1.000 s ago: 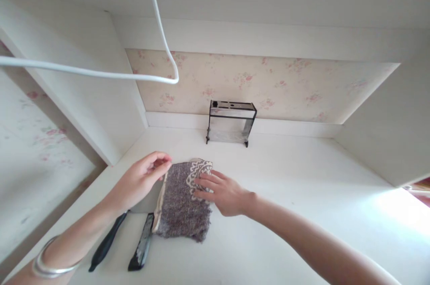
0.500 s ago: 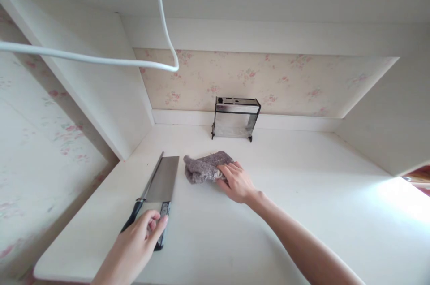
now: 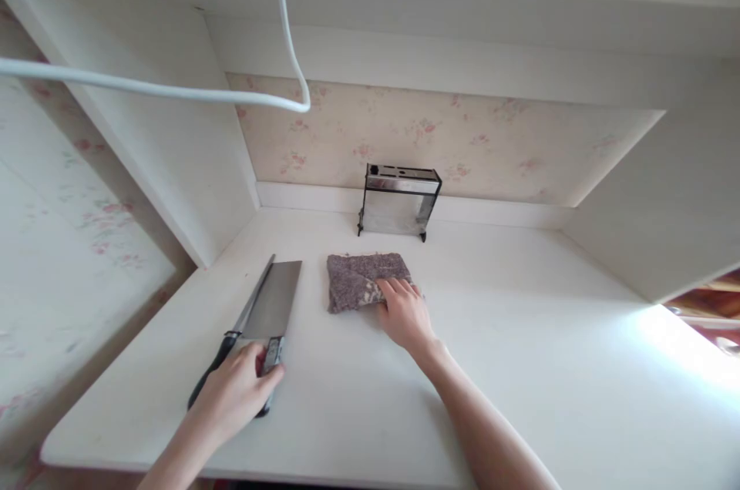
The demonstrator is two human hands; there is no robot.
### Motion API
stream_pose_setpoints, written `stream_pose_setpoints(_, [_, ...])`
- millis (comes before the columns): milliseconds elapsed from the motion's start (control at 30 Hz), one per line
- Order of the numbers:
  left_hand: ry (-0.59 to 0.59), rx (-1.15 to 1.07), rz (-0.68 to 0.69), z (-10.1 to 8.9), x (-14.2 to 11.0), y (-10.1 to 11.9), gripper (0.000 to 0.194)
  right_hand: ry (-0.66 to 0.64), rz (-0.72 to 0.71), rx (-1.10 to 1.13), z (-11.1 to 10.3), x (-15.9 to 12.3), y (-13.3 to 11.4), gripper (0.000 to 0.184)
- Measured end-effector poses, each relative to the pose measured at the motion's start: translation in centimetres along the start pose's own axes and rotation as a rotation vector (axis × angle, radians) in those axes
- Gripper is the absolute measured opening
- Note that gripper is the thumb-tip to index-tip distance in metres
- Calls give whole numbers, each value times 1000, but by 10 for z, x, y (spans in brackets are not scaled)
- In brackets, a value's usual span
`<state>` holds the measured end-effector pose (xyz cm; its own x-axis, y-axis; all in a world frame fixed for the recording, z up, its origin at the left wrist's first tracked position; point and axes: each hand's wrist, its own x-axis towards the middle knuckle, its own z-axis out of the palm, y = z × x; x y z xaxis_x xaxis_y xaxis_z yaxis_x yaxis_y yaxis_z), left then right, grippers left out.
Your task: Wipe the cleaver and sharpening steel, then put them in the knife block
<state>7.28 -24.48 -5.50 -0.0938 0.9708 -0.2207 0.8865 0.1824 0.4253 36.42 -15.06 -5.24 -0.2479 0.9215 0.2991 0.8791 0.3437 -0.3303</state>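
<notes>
A cleaver [image 3: 273, 297] with a broad grey blade lies on the white counter, blade pointing away from me. My left hand [image 3: 240, 382] has its fingers and thumb around the cleaver's dark handle. Just left of the blade, nearly touching it, lies a sharpening steel [image 3: 255, 294] with a black handle, partly behind my left hand. Farther right, a folded grey-brown cloth [image 3: 358, 280] rests flat on the counter. My right hand [image 3: 408, 313] grips its near right corner, fingers on top; the thumb is mostly hidden.
A knife block [image 3: 400, 201] with clear sides and a slotted metal top stands behind the cloth, close to the back wall. A white cable [image 3: 220, 95] hangs across the upper left. Cabinet panels [image 3: 624, 197] close in both sides, under a shelf [image 3: 462, 8].
The bunched cloth now lies spread in a flatter, folded rectangle, still under my right hand. My left hand has closed in on the cleaver's handle. The view has shifted slightly.
</notes>
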Motion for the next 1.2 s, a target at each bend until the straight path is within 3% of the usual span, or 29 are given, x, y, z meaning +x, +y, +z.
stream_pose_setpoints(133, [-8,-369,-88,0,1,10,33,115,295,466,-7,-3,14,34])
stream_pose_setpoints(267, [-105,-806,-167,1,0,30,38,256,521,1288,-10,-10,26,26])
stream_pose_setpoints(367, [-132,-1051,-198,1,-2,48,34,216,560,1718,-10,-11,25,28])
stream_pose_setpoints(467, [-197,-1250,-199,4,-2,62,28,120,615,1915,-11,-9,22,29])
stream_pose_setpoints(633, [-188,-1488,-52,7,5,84,22,78,775,2072,-14,-4,29,18])
stream_pose_setpoints(833, [-150,-1606,55,0,21,108,20,191,747,2150,-28,-5,35,16])
stream_pose_setpoints(1000, [-139,-1619,130,4,36,115,20,-19,655,1972,-35,-13,25,33])
stream_pose_setpoints(1200, [-199,-1626,165,13,37,115,25,-22,463,1865,-22,-9,28,45])
